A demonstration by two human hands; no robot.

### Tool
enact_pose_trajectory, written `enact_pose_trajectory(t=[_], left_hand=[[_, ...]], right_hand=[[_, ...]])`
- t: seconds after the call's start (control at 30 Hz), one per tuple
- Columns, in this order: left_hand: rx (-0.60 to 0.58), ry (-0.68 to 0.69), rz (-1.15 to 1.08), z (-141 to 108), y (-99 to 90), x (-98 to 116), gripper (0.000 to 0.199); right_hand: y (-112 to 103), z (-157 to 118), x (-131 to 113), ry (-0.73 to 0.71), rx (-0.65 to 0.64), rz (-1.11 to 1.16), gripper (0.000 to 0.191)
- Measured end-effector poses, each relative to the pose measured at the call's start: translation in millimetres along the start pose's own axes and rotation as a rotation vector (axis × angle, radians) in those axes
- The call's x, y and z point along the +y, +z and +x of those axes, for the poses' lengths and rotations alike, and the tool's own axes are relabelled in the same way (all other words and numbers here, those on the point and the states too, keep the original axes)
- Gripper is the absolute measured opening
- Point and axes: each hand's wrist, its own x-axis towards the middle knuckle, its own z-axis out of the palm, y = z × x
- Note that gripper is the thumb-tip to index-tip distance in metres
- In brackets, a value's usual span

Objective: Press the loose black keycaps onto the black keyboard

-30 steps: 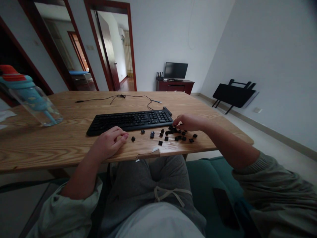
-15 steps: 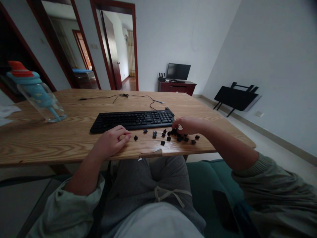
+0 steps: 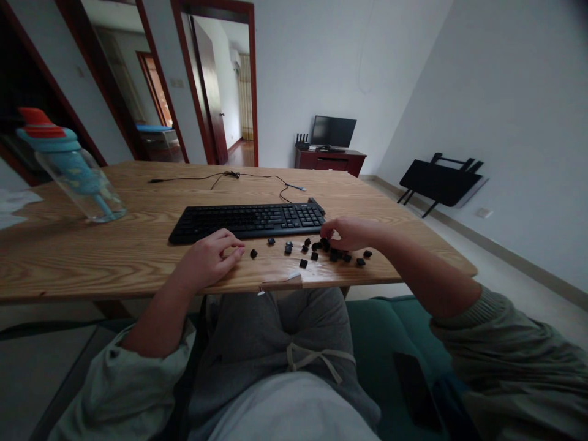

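A black keyboard (image 3: 257, 220) lies across the wooden table (image 3: 114, 257). Several loose black keycaps (image 3: 315, 256) are scattered between it and the front edge, most of them to the right. My left hand (image 3: 215, 256) rests on the table at the keyboard's lower left, its fingers bent and close together, beside a single keycap (image 3: 253, 253); whether it holds anything is too small to tell. My right hand (image 3: 346, 233) is over the keycap pile at the keyboard's right end, fingertips pinched downward among the pieces. What is between those fingertips is hidden.
A clear bottle with a red lid (image 3: 82, 177) stands at the left, near white paper (image 3: 16, 205). Behind the keyboard runs a thin black cable (image 3: 197, 179). A brown strip (image 3: 282, 283) sits at the table's front edge. A dark phone-like object (image 3: 416, 389) lies on the green seat.
The whole view has shifted slightly. Both hands stay in nearly the same places, with the right fingertips still among the keycaps.
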Motion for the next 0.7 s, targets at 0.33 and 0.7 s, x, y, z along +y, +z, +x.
enact_pose_trajectory(t=[0.33,0.7], left_hand=[[-0.002,-0.01,0.003,0.3,-0.3,0.7,0.035],[-0.006,-0.009,-0.001,-0.7,-1.9,0.8,0.036]], right_hand=[[-3.2,5.5,-5.9,-0.022,-0.001,0.001,0.016],[-3.8,-2.9,-3.6,0.004,0.046,0.046,0.021]])
